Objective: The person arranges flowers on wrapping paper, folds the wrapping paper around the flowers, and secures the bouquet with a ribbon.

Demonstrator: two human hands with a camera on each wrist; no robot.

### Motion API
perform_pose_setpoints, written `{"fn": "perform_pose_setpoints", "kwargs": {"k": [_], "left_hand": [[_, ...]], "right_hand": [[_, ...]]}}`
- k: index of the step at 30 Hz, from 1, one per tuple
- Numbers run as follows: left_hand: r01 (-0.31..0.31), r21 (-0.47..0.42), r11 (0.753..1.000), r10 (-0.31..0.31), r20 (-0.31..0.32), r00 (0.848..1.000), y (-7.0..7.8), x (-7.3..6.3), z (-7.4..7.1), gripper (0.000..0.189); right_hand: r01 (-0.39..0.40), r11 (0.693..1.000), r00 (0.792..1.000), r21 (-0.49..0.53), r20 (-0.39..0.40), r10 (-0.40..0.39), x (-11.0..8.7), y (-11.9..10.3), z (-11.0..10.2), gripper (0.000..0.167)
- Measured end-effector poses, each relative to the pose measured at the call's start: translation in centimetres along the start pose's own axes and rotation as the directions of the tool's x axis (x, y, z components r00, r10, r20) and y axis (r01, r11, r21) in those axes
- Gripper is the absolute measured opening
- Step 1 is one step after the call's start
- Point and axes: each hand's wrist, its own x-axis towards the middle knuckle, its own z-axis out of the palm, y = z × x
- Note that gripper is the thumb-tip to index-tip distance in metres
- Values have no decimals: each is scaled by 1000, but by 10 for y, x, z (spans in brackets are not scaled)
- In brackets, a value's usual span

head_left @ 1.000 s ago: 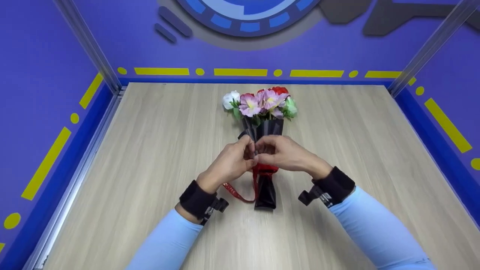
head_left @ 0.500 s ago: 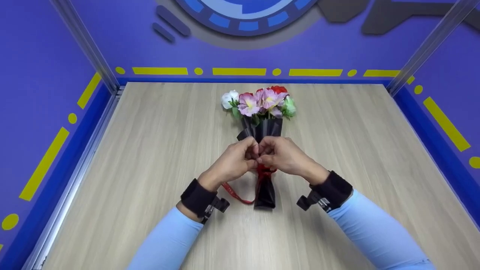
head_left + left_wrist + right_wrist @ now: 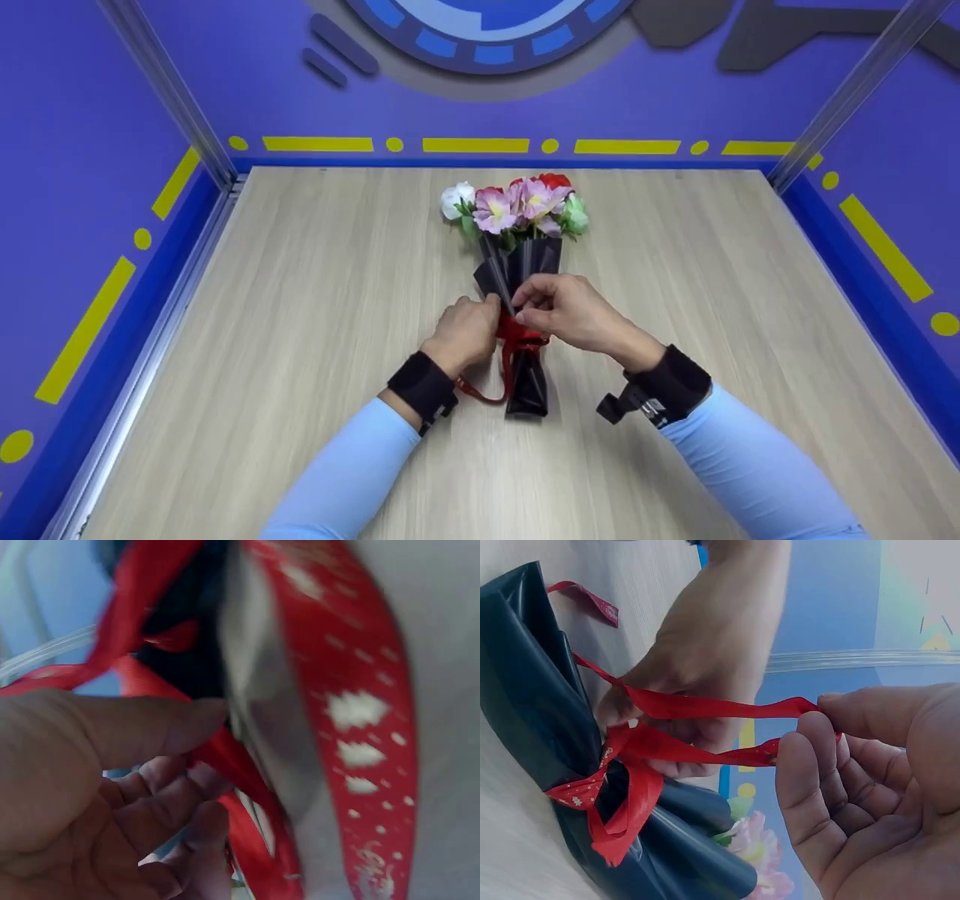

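Observation:
A bouquet of artificial-looking flowers point(image 3: 517, 206) in black wrapping point(image 3: 534, 259) lies on the table, blooms toward the back. Red ribbon point(image 3: 517, 330) with white print is tied round its narrow part. My right hand point(image 3: 574, 311) pinches a loop of this ribbon between thumb and forefinger. In the right wrist view, two red strands point(image 3: 720, 706) stretch from that pinch toward the knot point(image 3: 619, 746). Beside the wrap's left side is my left hand point(image 3: 465, 330), its thumb point(image 3: 165, 724) and bent fingers close about a ribbon strand point(image 3: 236, 765). Whether they grip it is unclear.
A loose ribbon tail point(image 3: 480, 394) curves over the wood-grain table point(image 3: 315, 300) left of the black wrapped stem end point(image 3: 527, 401). Purple-blue panels point(image 3: 480, 112) with yellow marks border the table at the back and sides.
My left hand has parted from the right hand and moved down and left, to the wrap's side, turning its back upward. The right hand stays nearly in place with the ribbon.

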Motion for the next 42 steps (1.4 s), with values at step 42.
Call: {"fn": "perform_pose_setpoints", "kwargs": {"k": [42], "left_hand": [[132,-774,619,-13,158,987,28,-7,-27,16]], "right_hand": [[-268,955,958,126,-73,279,-44,26,43,30]]}}
